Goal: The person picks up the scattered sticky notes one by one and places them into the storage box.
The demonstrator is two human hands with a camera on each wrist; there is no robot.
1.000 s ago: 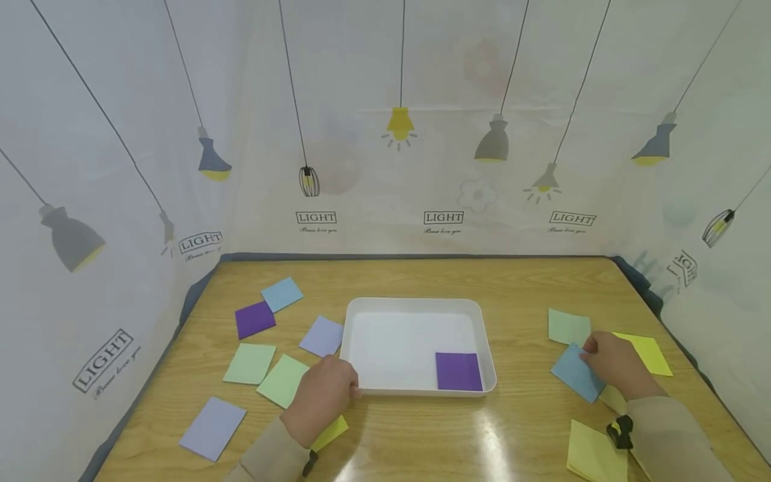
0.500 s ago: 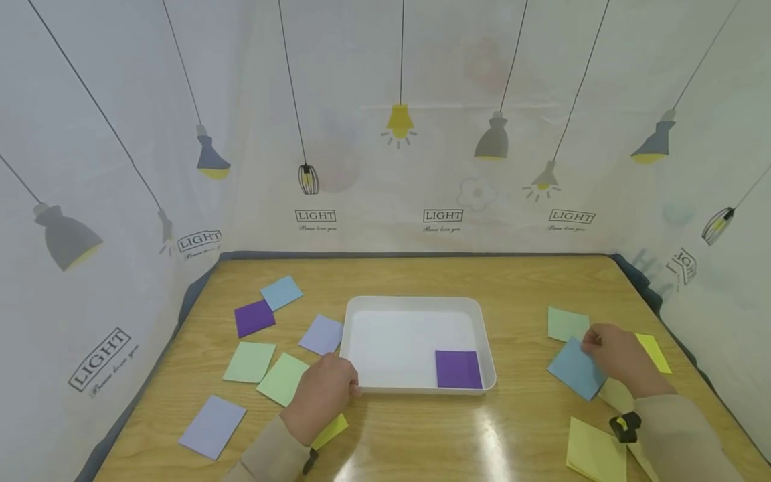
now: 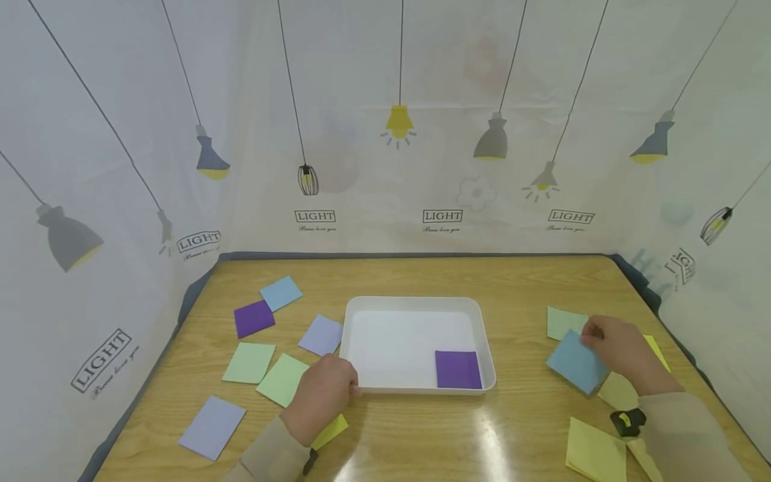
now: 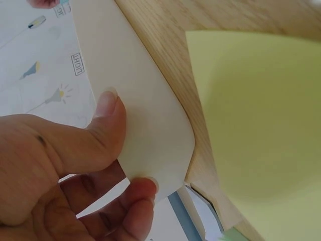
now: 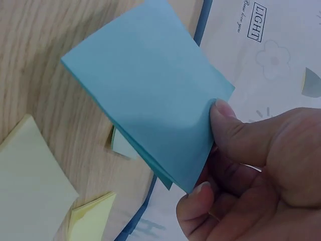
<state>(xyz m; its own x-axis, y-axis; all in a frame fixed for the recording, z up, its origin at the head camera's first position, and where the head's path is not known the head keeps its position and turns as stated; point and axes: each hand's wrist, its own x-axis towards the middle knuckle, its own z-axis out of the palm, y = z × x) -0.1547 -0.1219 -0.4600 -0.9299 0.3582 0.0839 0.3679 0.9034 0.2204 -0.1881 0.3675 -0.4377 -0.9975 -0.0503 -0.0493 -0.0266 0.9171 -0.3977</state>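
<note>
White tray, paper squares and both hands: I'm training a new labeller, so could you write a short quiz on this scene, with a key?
1. True or false: one purple square lies inside the white tray and another purple square lies outside it.

2. Which colour is the folded paper that the right hand holds?
A) yellow
B) blue
C) purple

3. Fill in the side, as the head view shows it: the left hand is at the tray's near ____ corner.

Key: 1 true; 2 B, blue; 3 left.
</note>
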